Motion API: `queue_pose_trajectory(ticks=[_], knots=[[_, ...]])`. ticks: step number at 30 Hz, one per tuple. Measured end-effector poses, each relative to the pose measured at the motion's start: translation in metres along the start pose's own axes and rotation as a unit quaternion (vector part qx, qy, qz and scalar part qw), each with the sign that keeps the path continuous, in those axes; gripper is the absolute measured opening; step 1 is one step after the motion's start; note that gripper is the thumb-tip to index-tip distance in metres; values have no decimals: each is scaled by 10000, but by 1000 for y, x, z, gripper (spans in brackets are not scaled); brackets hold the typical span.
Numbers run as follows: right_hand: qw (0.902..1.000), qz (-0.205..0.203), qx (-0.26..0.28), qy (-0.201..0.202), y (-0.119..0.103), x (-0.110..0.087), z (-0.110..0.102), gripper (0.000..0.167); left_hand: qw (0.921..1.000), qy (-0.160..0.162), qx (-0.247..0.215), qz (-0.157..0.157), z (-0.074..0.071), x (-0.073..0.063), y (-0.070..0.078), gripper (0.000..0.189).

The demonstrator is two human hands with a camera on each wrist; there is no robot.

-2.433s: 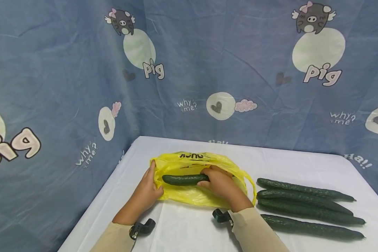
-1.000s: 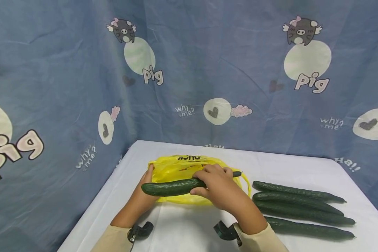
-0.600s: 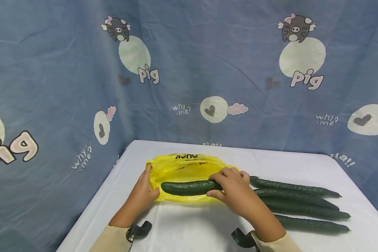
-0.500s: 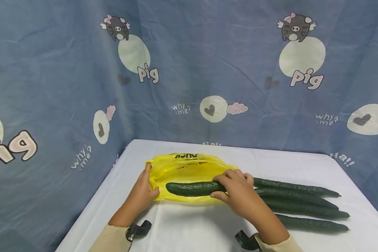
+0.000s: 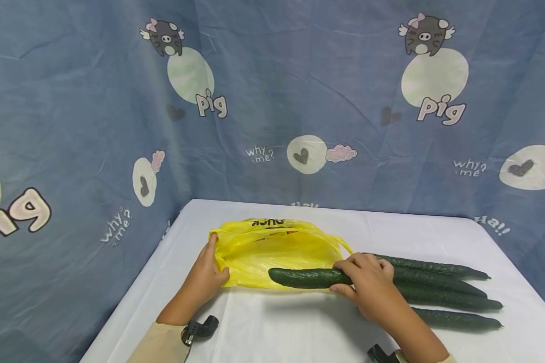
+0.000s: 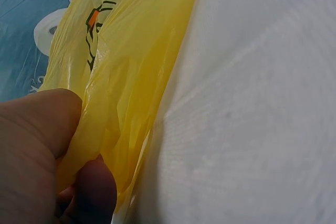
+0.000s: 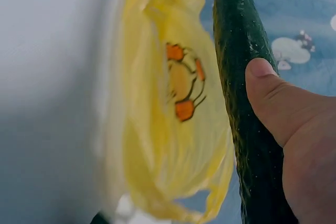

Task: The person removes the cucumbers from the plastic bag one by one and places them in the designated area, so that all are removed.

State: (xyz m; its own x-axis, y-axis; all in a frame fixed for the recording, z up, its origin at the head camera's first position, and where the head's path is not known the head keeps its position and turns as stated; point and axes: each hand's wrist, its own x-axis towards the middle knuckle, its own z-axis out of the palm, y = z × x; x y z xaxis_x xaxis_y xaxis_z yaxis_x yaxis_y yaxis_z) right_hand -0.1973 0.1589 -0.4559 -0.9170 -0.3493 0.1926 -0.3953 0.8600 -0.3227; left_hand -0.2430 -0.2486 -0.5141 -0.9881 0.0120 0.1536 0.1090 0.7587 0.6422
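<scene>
My right hand grips a dark green cucumber near its middle, thumb on the near side. The cucumber's left end juts over the front rim of a yellow plastic bag, which lies with its mouth spread toward me. With my left hand I hold the bag's left edge; in the left wrist view the thumb and a finger pinch the folded yellow film. The right wrist view shows the cucumber beside the bag, with a printed orange and black figure on it.
Several cucumbers lie side by side at the right of the white-covered table, partly behind my right hand and forearm. A blue printed curtain stands at the back and left. A bag handle loops near the right hand.
My right hand has drawn the cucumber out of the bag mouth and carried it right, toward the other cucumbers. The left hand keeps its hold on the bag's edge.
</scene>
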Motion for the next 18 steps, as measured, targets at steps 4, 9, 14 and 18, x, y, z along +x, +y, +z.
queue_pose_trajectory(ticks=[4, 9, 14, 18], knots=[[9999, 71, -96, 34, 15, -12, 4, 41, 10000, -32, 11, -20, 1, 0, 0, 102], [9997, 216, -133, -14, 32, -22, 4, 42, 10000, -48, 53, -69, -1, 2, 1, 103], [9995, 198, -217, 76, 49, -30, 0, 44, 9999, -29, 61, -87, -1, 0, -1, 103], [9991, 299, -282, 138, 63, -41, -3, 46, 10000, -45, 40, -55, 1, 0, 0, 104]])
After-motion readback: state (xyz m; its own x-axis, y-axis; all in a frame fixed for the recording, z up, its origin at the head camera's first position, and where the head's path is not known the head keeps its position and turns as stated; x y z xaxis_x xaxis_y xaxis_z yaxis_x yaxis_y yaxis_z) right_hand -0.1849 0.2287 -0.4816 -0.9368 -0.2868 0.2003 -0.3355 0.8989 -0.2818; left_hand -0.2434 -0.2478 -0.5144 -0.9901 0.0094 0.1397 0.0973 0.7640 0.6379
